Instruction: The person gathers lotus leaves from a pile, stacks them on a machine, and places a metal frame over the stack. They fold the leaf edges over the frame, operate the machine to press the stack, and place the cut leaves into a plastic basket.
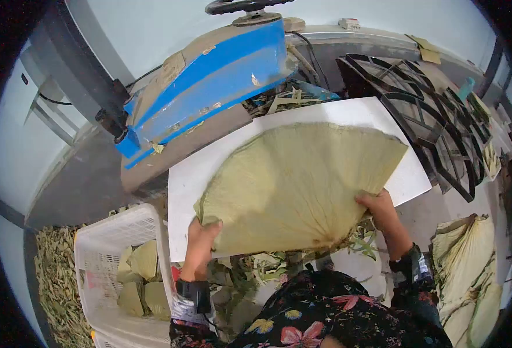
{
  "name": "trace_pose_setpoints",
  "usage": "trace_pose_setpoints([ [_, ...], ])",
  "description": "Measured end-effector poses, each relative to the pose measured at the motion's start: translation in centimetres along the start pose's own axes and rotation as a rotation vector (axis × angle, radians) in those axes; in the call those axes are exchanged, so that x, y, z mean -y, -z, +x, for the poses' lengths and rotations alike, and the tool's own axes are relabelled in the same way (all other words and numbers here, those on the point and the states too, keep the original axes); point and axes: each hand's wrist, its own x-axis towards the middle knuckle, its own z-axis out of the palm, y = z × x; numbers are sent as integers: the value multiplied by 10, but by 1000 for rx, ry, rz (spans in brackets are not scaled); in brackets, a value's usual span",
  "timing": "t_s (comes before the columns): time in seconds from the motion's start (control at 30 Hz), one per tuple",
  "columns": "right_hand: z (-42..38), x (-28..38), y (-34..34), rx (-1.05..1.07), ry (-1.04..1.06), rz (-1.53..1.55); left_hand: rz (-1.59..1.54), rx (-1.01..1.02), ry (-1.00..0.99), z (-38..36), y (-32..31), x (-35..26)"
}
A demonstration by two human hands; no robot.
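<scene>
A large dried lotus leaf [296,180], folded into a half circle with its curved edge away from me, is held over a white board [406,185]. My left hand [201,240] grips the leaf's near left corner, thumb on top and fingers hidden beneath. At the right, my right hand [380,211] pinches the leaf near its straight edge, thumb on top. Behind the board stands a blue press machine [209,87] with a black handwheel [247,6].
Left, a white plastic crate [119,229] holds cut leaf pieces [143,261], beside a heap of leaf scraps [59,290]. Black metal cutting frames [418,116] lie right of the board. More folded leaves [464,261] are stacked at my right. Scraps lie under the board's near edge.
</scene>
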Motion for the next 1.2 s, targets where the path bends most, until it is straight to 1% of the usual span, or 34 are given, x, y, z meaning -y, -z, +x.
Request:
trace_pose_setpoints([
  [0.03,5,-1,-4,-2,46,-43,102,-23,-46,7,0,-4],
  [0.07,13,-4,-9,-10,44,-43,50,22,-101,16,-2,-13],
  [0.1,23,-7,-16,-3,92,8,51,31,-101,32,1,-13],
  [0.13,31,-10,-23,4,143,59,85,-7,-131,53,7,-8],
  [0.17,36,-13,-30,-4,147,60,117,-45,-161,66,11,-5],
  [0.2,40,-15,-37,6,185,66,117,-36,-166,69,12,-10],
  [0.23,46,-21,-40,13,224,72,362,-92,-173,72,13,-14],
  [0.27,60,-42,-32,-1,236,-37,607,-147,-182,75,11,-20],
  [0.3,55,-34,-35,-22,242,-36,607,-127,-193,70,2,-24],
  [0.37,44,-21,-47,-70,189,-5,1273,-487,-802,44,-25,-25],
  [0.43,56,-40,-36,-94,150,-228,1158,-146,-934,21,-64,-27],
  [0.5,57,-42,-40,-194,263,-352,1106,169,-1048,-9,-112,-33],
  [0.53,50,-33,-43,-186,259,-365,1076,197,-1079,-14,-129,-25],
  [0.57,45,-25,-47,-171,254,-373,1078,301,-1013,-17,-141,-17],
  [0.6,46,-28,-46,-203,260,-377,1087,401,-944,-19,-150,-9],
  [0.63,50,-33,-45,-184,213,-376,1078,417,-967,-19,-153,-3],
  [0.67,54,-35,-43,-162,166,-372,1051,376,-981,-15,-153,3],
  [0.7,57,-34,-43,-185,170,-368,1025,337,-990,-12,-151,9],
  [0.77,60,-28,-33,-235,418,-242,1020,329,-1019,-9,-148,18],
  [0.8,63,-15,-21,-249,425,-245,1024,305,-1038,-7,-149,20],
  [0.87,75,14,11,-222,180,228,1044,307,-1045,-5,-150,19],
  [0.9,83,22,29,-230,185,231,1071,300,-1034,-7,-150,17],
  [0.93,92,29,51,-333,260,224,1071,302,-1039,-9,-151,16],
  [0.97,103,37,75,-433,336,216,1078,319,-998,-10,-152,14],
  [1.0,117,43,115,-458,507,17,1085,332,-956,-11,-154,11],
  [1.03,129,52,159,-476,676,-185,1087,325,-958,-13,-156,6],
  [1.07,116,85,186,-680,663,-556,1117,333,-936,-16,-156,2],
  [1.1,118,102,220,-817,538,-622,1147,340,-909,-17,-158,-1],
  [1.13,124,113,262,-931,602,-859,1149,333,-897,-15,-160,-1],
  [1.17,136,109,315,-1083,627,-1134,1170,337,-959,-14,-158,0],
  [1.2,154,94,381,-1155,587,-1377,1197,338,-1010,-14,-156,0],
])
